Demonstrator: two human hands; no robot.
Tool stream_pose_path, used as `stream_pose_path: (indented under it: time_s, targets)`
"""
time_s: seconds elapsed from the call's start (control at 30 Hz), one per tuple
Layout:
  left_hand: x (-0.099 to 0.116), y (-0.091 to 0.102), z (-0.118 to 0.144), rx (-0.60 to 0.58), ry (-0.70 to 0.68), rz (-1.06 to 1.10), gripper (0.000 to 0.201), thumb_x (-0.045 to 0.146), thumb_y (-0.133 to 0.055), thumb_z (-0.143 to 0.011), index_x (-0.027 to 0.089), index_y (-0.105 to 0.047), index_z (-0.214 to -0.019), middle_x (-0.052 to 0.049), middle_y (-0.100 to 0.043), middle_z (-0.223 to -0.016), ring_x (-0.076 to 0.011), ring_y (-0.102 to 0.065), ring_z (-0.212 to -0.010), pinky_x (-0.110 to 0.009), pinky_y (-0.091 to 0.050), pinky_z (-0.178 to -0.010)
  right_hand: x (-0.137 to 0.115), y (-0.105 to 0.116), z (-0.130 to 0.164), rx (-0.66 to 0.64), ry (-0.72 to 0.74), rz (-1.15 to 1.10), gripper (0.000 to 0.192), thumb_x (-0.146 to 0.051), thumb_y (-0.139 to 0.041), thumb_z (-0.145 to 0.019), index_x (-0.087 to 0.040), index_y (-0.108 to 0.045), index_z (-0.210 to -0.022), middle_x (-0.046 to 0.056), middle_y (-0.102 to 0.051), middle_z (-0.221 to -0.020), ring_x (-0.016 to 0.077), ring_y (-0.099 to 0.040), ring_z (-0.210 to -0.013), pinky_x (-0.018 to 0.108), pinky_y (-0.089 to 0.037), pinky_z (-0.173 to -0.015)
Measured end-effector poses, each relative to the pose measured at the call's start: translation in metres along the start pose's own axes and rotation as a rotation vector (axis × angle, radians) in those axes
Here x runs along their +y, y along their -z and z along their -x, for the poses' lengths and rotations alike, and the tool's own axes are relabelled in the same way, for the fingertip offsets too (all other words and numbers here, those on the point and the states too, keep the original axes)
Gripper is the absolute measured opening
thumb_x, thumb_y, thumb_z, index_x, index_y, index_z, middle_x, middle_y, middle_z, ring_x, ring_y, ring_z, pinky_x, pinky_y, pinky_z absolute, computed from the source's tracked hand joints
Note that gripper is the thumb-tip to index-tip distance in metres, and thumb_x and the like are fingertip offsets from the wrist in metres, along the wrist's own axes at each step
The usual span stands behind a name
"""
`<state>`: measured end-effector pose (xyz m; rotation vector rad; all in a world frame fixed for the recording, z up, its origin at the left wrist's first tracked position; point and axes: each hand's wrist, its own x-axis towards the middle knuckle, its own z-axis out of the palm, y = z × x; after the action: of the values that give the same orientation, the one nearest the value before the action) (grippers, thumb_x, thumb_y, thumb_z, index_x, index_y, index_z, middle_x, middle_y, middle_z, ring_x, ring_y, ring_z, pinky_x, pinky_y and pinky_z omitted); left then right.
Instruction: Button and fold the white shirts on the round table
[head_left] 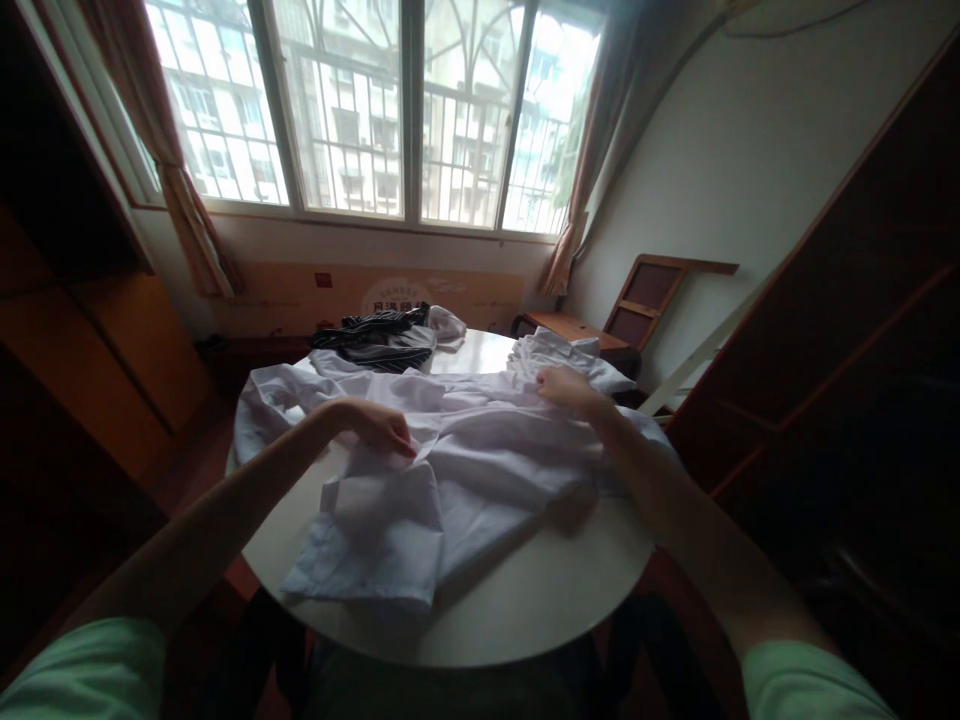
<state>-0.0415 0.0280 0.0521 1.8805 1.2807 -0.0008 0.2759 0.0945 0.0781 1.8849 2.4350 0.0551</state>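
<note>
A white shirt [480,460] lies spread across a round white table [540,600], one part folded toward the near left. My left hand [379,425] pinches the shirt's cloth near the middle left. My right hand [566,388] grips the cloth at the far right side of the shirt. Both arms reach out from green short sleeves.
A dark striped garment [375,340] and more white clothing [570,355] lie at the table's far side. Wooden cabinets stand on the left and right. A wooden chair [637,300] leans by the right wall. A barred window with curtains is behind.
</note>
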Motion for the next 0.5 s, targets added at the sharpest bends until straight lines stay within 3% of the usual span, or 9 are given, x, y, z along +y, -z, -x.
stream_pose_path:
  time_s: [0.03,0.07,0.13,0.2,0.3,0.37,0.5]
  targets:
    - [0.003,0.002,0.001,-0.102,0.011,0.006,0.036,0.048,-0.069,-0.059,0.015,-0.061,-0.049,0.001,-0.048,-0.039,-0.0099,-0.039,-0.037,-0.022,-0.029,-0.039,-0.002,0.006,0.001,-0.148,0.079,-0.055,0.026,-0.029,-0.052,-0.082,-0.010,-0.070,-0.085,0.012,-0.070,-0.082,0.0186,-0.063,-0.073,0.023,-0.041,-0.060]
    - [0.003,0.005,-0.001,-0.127,0.001,0.022,0.039,0.052,-0.067,-0.062,0.014,-0.065,-0.053,0.000,-0.049,-0.039,-0.0105,-0.040,-0.038,-0.023,-0.031,-0.040,-0.003,0.010,0.001,-0.296,0.150,-0.125,0.031,-0.036,-0.053,-0.082,-0.010,-0.070,-0.082,0.010,-0.070,-0.075,0.0167,-0.062,-0.066,0.022,-0.041,-0.058]
    - [-0.001,0.016,-0.013,0.025,-0.073,0.076,0.044,0.056,-0.060,-0.068,0.013,-0.069,-0.064,-0.002,-0.054,-0.045,-0.0118,-0.046,-0.042,-0.023,-0.036,-0.045,-0.003,0.016,-0.004,-0.453,0.223,-0.273,0.040,-0.046,-0.051,-0.083,-0.010,-0.069,-0.083,0.008,-0.069,-0.070,0.0136,-0.060,-0.059,0.021,-0.041,-0.056]
    - [-0.010,0.031,-0.035,0.366,-0.154,0.109,0.042,0.052,-0.055,-0.073,0.012,-0.068,-0.069,-0.003,-0.058,-0.053,-0.0124,-0.051,-0.050,-0.022,-0.039,-0.051,-0.001,0.014,-0.015,-0.365,0.162,-0.334,0.042,-0.048,-0.050,-0.084,-0.010,-0.068,-0.085,0.009,-0.069,-0.074,0.0129,-0.061,-0.060,0.020,-0.042,-0.056]
    - [-0.028,0.048,-0.068,0.774,-0.056,-0.027,0.032,0.039,-0.051,-0.077,0.012,-0.067,-0.074,-0.007,-0.066,-0.071,-0.0163,-0.058,-0.067,-0.023,-0.042,-0.060,0.000,0.000,-0.031,-0.130,-0.013,-0.196,0.042,-0.048,-0.054,-0.081,-0.009,-0.069,-0.077,0.011,-0.069,-0.074,0.0167,-0.062,-0.064,0.023,-0.043,-0.058]
    - [-0.038,0.050,-0.084,0.859,0.047,-0.153,0.028,0.035,-0.050,-0.077,0.013,-0.067,-0.077,-0.009,-0.068,-0.079,-0.0184,-0.060,-0.074,-0.024,-0.042,-0.063,-0.001,-0.016,-0.036,-0.107,-0.052,-0.116,0.043,-0.051,-0.058,-0.076,-0.011,-0.069,-0.068,0.011,-0.068,-0.067,0.0191,-0.062,-0.064,0.025,-0.044,-0.059]
    - [-0.047,0.037,-0.092,0.781,0.183,-0.232,0.024,0.031,-0.056,-0.070,0.012,-0.066,-0.078,-0.010,-0.067,-0.075,-0.0197,-0.061,-0.069,-0.025,-0.041,-0.059,-0.011,-0.044,-0.031,-0.136,0.057,-0.271,0.034,-0.049,-0.066,-0.067,-0.015,-0.069,-0.066,0.004,-0.065,-0.059,0.0177,-0.060,-0.062,0.025,-0.044,-0.058]
